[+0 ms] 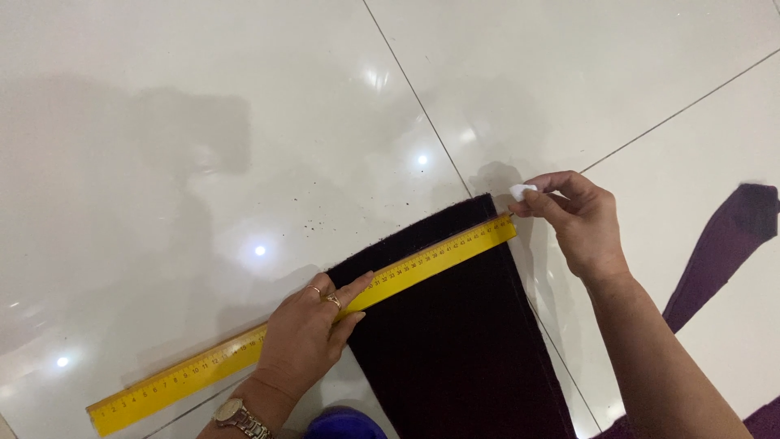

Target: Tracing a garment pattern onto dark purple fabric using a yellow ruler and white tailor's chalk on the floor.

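A long yellow ruler (203, 367) lies slantwise across the top end of a dark, almost black piece of fabric (455, 341) spread on the white tiled floor. My left hand (309, 333) presses flat on the ruler at the fabric's left edge; it wears rings and a wristwatch. My right hand (573, 215) hovers at the ruler's far end, near the fabric's upper right corner, pinching a small white piece of chalk (522, 192) between thumb and fingers.
Glossy white floor tiles (203, 122) with dark grout lines surround the work. A strip of dark purple fabric (727, 244) lies at the right, with more at the bottom right corner. Small dark specks dot the floor above the fabric. Something blue (345, 424) shows at the bottom edge.
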